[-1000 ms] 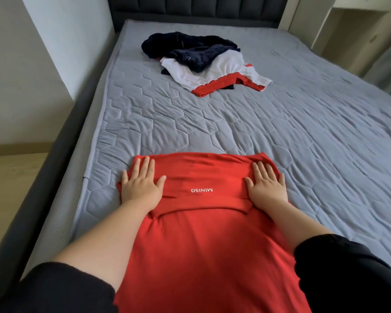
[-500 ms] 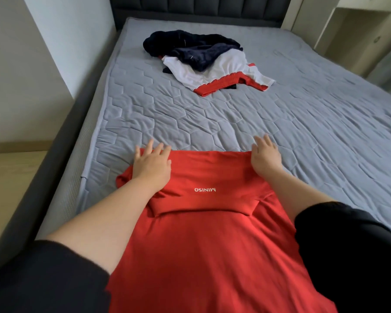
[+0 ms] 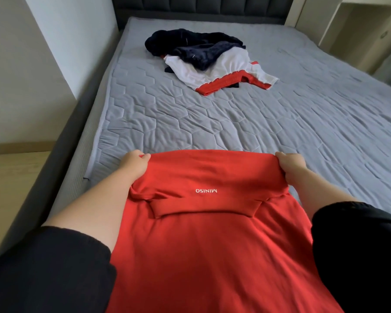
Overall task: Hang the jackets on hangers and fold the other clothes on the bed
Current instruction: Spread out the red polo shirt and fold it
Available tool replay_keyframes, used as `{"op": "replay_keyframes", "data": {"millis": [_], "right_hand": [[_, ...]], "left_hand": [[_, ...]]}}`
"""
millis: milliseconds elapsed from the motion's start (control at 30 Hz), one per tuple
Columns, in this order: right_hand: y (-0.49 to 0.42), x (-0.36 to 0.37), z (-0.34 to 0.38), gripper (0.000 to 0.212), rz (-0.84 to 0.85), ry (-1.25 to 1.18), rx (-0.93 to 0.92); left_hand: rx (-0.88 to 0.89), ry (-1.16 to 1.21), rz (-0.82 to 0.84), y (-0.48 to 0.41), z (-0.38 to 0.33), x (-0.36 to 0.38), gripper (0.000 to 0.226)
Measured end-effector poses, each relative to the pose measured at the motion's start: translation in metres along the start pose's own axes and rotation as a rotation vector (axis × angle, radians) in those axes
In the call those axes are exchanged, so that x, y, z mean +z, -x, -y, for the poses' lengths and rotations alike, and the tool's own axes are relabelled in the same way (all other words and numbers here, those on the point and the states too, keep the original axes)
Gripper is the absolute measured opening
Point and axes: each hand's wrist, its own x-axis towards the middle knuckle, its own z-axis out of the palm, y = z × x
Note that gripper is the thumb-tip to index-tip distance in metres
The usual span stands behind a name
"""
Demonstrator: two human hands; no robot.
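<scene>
Head cam: the red MINISO shirt is spread over the near edge of the bed, toward the left side. The left hand and right hand each have a tight grip pinching one end of its far fold. It looks light and floppy, so I'd keep both ends taut or the middle sags.
</scene>
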Motion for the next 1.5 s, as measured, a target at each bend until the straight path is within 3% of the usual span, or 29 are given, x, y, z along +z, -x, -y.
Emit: {"op": "replay_keyframes", "data": {"millis": [167, 233, 333, 400, 467, 533, 600, 700, 900, 1100, 1233, 1367, 1500], "right_hand": [[0.003, -0.003, -0.018, 0.037, -0.238, 0.325, -0.074], [0.008, 0.003, -0.017, 0.032, -0.278, 0.426, -0.226], [0.014, 0.018, -0.001, 0.031, -0.195, 0.607, -0.667], [0.021, 0.031, 0.013, 0.042, 0.008, 0.721, -0.840], [0.028, 0.041, 0.022, 0.048, 0.318, 0.854, -0.758], [0.031, 0.046, 0.027, 0.043, 0.523, 1.062, -0.641], [0.032, 0.045, 0.031, 0.028, 0.538, 1.211, -0.624], [0.040, 0.043, 0.038, 0.020, 0.345, 1.321, -0.672], [0.055, 0.036, 0.075, 0.019, -0.114, 1.194, -0.919], [0.069, 0.015, 0.132, 0.024, -0.449, 0.838, -1.076], [0.079, 0.000, 0.121, 0.022, -0.473, 0.821, -1.131], [0.101, -0.018, 0.072, 0.015, -0.429, 0.772, -1.147], [0.125, -0.035, 0.014, 0.023, -0.353, 0.660, -1.124]], "left_hand": [[0.104, -0.188, -0.136, -0.001, 0.009, 0.003, 0.021], [0.142, -0.235, -0.173, -0.003, 0.007, 0.004, 0.021], [0.382, -0.397, -0.179, -0.006, 0.005, 0.004, 0.027], [0.501, -0.447, -0.053, -0.007, -0.001, 0.001, 0.038], [0.466, -0.442, 0.175, -0.006, -0.012, -0.003, 0.049], [0.401, -0.480, 0.312, -0.007, -0.024, -0.009, 0.052], [0.367, -0.599, 0.304, -0.007, -0.035, -0.014, 0.047], [0.297, -0.798, 0.145, 0.002, -0.051, -0.016, 0.029], [0.291, -0.852, -0.212, 0.009, -0.075, -0.037, 0.032], [0.462, -0.641, -0.554, 0.013, -0.113, -0.087, 0.023], [0.569, -0.580, -0.594, 0.039, -0.094, -0.089, 0.017], [0.783, -0.463, -0.610, 0.077, -0.054, -0.078, 0.012], [0.975, -0.443, -0.539, 0.111, -0.024, -0.064, 0.020]]}}
